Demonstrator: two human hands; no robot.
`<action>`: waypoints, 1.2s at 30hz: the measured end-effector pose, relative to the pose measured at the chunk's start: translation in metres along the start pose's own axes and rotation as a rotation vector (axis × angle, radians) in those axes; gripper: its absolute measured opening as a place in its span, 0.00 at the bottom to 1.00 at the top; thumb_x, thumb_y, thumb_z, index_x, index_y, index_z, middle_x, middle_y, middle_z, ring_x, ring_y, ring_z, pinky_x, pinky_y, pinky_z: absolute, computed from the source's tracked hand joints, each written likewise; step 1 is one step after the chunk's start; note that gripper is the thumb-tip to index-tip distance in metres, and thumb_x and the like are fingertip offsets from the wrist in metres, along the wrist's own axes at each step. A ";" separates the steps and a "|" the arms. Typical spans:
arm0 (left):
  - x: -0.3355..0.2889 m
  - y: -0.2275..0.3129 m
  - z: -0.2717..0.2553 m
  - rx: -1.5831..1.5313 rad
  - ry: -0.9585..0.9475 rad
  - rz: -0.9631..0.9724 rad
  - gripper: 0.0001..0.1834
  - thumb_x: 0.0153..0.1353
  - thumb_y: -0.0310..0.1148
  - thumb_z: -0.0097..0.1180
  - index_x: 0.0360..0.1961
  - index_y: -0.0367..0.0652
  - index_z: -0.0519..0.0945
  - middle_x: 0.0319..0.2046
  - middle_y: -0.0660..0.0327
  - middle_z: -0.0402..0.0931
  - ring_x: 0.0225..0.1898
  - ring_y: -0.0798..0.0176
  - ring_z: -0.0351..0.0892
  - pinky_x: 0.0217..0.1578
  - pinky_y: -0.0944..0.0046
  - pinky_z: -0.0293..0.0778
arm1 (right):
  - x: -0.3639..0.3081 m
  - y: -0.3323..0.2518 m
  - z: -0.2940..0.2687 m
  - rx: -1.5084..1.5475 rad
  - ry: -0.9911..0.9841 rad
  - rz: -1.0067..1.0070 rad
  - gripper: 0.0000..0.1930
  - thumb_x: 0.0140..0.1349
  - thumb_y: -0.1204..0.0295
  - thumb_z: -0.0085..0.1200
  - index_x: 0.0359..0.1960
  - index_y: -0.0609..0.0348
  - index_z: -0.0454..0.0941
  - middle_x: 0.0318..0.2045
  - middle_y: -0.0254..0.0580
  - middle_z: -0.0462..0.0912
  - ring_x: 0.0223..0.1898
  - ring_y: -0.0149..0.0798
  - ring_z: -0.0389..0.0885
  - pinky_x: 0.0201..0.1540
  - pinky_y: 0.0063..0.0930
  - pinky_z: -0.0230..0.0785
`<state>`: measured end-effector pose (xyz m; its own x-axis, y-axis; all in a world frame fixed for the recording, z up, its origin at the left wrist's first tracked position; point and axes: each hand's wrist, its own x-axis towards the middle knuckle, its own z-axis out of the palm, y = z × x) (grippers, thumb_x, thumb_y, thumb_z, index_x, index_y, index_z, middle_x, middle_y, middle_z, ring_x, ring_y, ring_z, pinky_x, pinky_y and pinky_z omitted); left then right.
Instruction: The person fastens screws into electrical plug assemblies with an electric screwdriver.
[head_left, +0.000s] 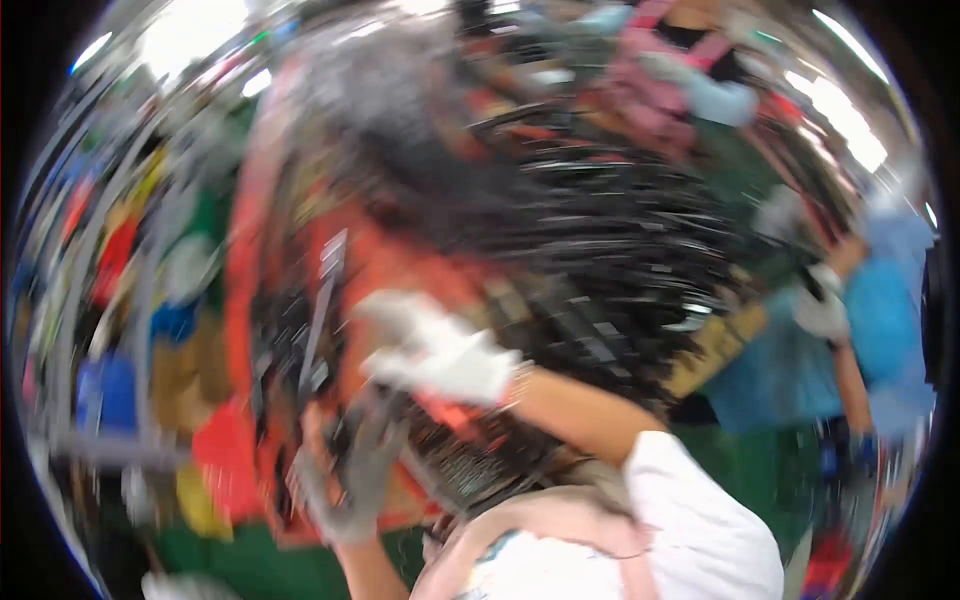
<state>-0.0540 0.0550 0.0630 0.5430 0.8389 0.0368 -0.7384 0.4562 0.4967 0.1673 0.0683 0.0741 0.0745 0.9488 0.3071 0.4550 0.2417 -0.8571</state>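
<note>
Motion smears much of the head view. My left hand (352, 480), in a grey glove, is low over the near left part of a red work surface (385, 245). Dark parts show around its fingers, but the blur hides whether it grips any. Just beyond it lies a long thin grey strip (322, 315); I cannot tell if the hand touches it. My right hand (440, 350), in a white glove, reaches leftward over the red surface. Its fingers are apart, and nothing shows between them.
Many long black strips (620, 230) are heaped right of centre. A blurred dark grey mass (390, 110) covers the far side. Grey racks (150, 300) with coloured items stand at left. Two other people work nearby, one in a pink apron (650, 90), one in blue (885, 300).
</note>
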 end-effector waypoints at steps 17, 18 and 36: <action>-0.004 -0.016 -0.080 0.817 0.664 -0.362 0.22 0.68 0.49 0.50 0.47 0.39 0.79 0.27 0.63 0.76 0.23 0.67 0.72 0.18 0.68 0.67 | -0.052 0.005 -0.013 0.300 0.036 0.073 0.32 0.59 0.61 0.60 0.64 0.56 0.66 0.47 0.45 0.76 0.45 0.42 0.77 0.50 0.34 0.71; -0.006 -0.019 -0.085 0.820 0.657 -0.368 0.22 0.68 0.49 0.50 0.47 0.39 0.79 0.27 0.63 0.76 0.23 0.67 0.72 0.18 0.68 0.67 | -0.054 0.007 -0.015 0.307 0.049 0.071 0.31 0.59 0.62 0.60 0.64 0.57 0.66 0.46 0.44 0.76 0.45 0.41 0.77 0.50 0.34 0.71; 0.003 -0.013 -0.066 0.704 0.494 -0.099 0.20 0.67 0.42 0.54 0.51 0.37 0.78 0.32 0.66 0.78 0.29 0.72 0.74 0.32 0.72 0.70 | -0.018 -0.002 -0.027 0.247 -0.111 0.029 0.29 0.61 0.60 0.56 0.61 0.61 0.68 0.50 0.52 0.78 0.53 0.47 0.77 0.58 0.39 0.68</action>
<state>-0.0696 0.0709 -0.0005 0.2351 0.9122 -0.3355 -0.1885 0.3814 0.9050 0.1894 0.0455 0.0819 -0.0200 0.9693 0.2450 0.2229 0.2432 -0.9440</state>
